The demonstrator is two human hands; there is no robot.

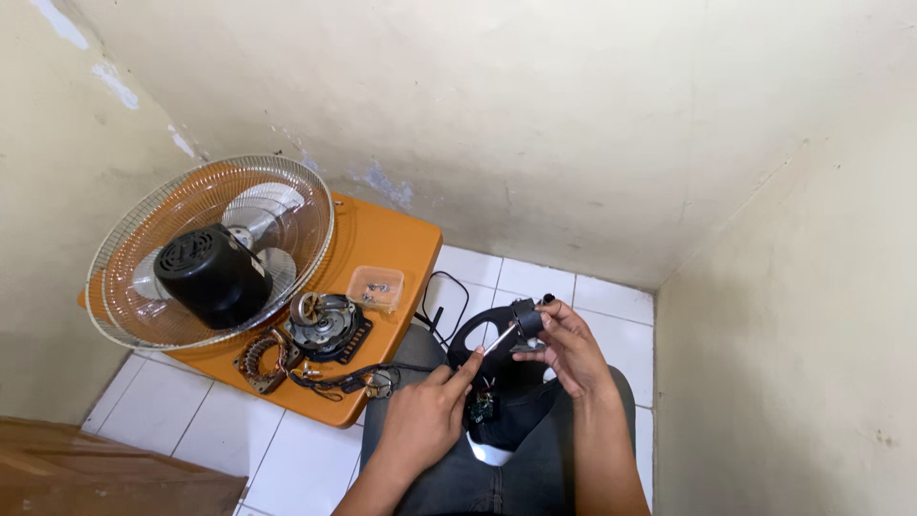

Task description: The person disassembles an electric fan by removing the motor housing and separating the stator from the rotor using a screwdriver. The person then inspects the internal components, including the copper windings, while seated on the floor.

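Left hand (425,416) fingers pinching screwdriver (499,340); right hand (565,346) fingers gripping black fan housing (487,330) over lap, beside orange desk (382,239) edge.

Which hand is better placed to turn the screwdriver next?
The left hand, probably. Its fingers already hold the screwdriver, whose tip meets the black fan part. The right hand is busy gripping that part's knob end, steadying it over the lap.

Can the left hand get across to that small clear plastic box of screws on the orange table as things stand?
Probably yes, once freed. The left hand holds a screwdriver. The clear box sits near the orange table edge, open-topped, nothing between them.
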